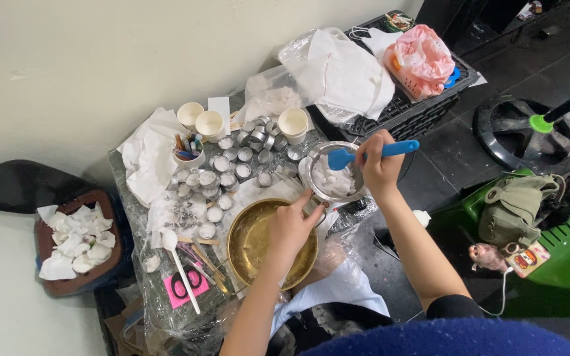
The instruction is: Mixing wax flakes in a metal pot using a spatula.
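Lying far left of both hands, well apart from any finger: brown basket (47, 260) holding crumpled white paper. Spreading further in, white cloth (148, 161), paper cups (200, 118) and cup of pens (188, 155), all beyond the left fingertips. Resting down-left of the left fingers: white spoon (178, 267), pink card (186, 287), thin sticks. Crowding up-left of the left fingertips: many small metal tins (222, 175), some showing white filling.

Reaching across brass bowl (252, 240) with left hand (288, 231), palm down and fingers loosened, gripping nothing; index finger stretching out and touching the rim of the sieve (334, 177) near its lower left edge. Sitting directly under the left palm, the brass bowl, seemingly holding clear liquid.

Holding blue spatula (371, 153) in right hand (380, 168), fingers clenching round its handle, blade pointing left over the sieve. Sitting just left of the right fingers, between both hands: sieve holding white chunks (333, 181). Standing above the right fingers: another paper cup (293, 123).

Lying up-right of the right fingers: black crate (404, 109) carrying white bag (348, 72) and pink bag (420, 59). Sitting far right, well apart: green object (562, 257), olive pouch (516, 207).
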